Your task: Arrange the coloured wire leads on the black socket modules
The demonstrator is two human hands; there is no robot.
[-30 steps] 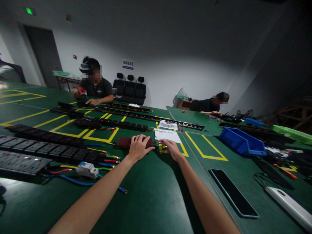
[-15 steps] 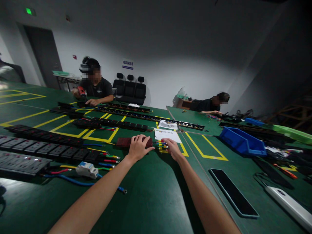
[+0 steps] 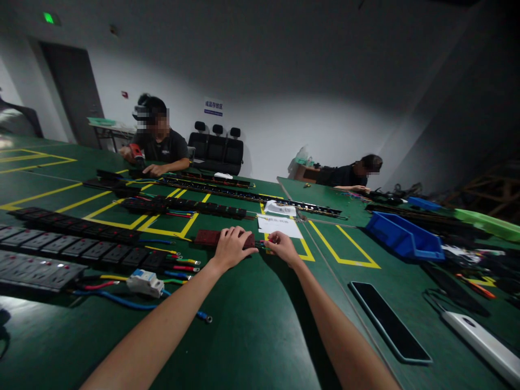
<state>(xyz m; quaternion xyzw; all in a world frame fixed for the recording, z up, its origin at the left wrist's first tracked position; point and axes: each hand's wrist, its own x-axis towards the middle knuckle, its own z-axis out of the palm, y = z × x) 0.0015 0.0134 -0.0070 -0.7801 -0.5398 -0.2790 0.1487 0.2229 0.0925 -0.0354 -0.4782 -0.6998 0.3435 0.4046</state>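
My left hand [image 3: 231, 246] lies on top of a dark red socket strip [image 3: 207, 237] on the green table, its fingers curled over the strip's right end. My right hand [image 3: 281, 247] is just to the right of it, fingers pinched around the coloured wires [image 3: 262, 244] that come out of that end. Both arms reach far forward across the table. What the fingertips press is too small to make out.
Rows of black power strips [image 3: 73, 246] with coloured wires and a white breaker [image 3: 145, 282] lie at left. White papers [image 3: 278, 225] sit behind my hands. A blue bin [image 3: 402, 236], a phone [image 3: 388, 320] and a white bar [image 3: 483, 342] lie at right. Two other people work at the far side.
My right hand has shifted left toward the strip's end and closed onto the wires. My left hand has stayed on the strip.
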